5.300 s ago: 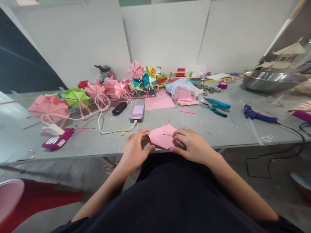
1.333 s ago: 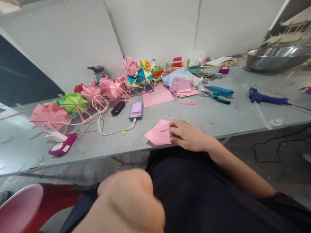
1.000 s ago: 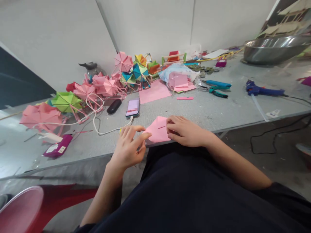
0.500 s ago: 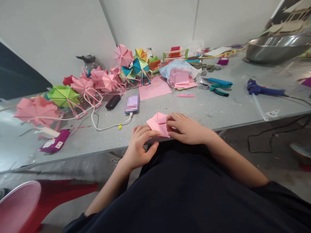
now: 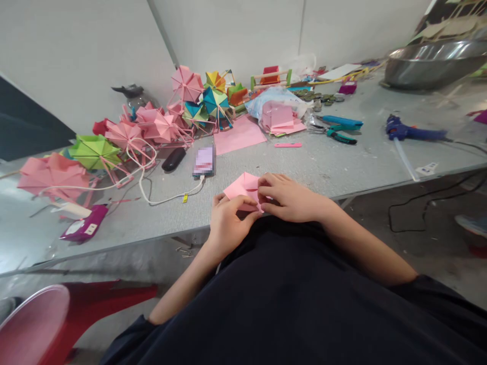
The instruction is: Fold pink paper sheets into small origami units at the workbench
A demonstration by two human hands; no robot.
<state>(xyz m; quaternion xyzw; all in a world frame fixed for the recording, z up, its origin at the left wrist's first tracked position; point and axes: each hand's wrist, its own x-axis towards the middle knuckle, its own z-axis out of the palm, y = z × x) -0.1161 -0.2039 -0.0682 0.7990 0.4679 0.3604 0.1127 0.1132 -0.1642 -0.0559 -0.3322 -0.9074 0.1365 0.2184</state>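
In my head view, the folded pink paper [image 5: 243,183] lies at the near edge of the table [image 5: 304,165], probably for easy reach. My left hand [image 5: 230,223] pinches its lower edge between thumb and forefinger. My right hand [image 5: 291,198] rests with bent fingers on its right side, seemingly steadying it; whether they pinch, I cannot tell. The phone [image 5: 203,161] lies just beyond, within sight, its screen blurred out. The sticker [image 5: 426,168] has marks too small to read.

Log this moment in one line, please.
left hand: pinching folded pink paper | right hand: touching paper's right side | smartphone: plugged into white cable
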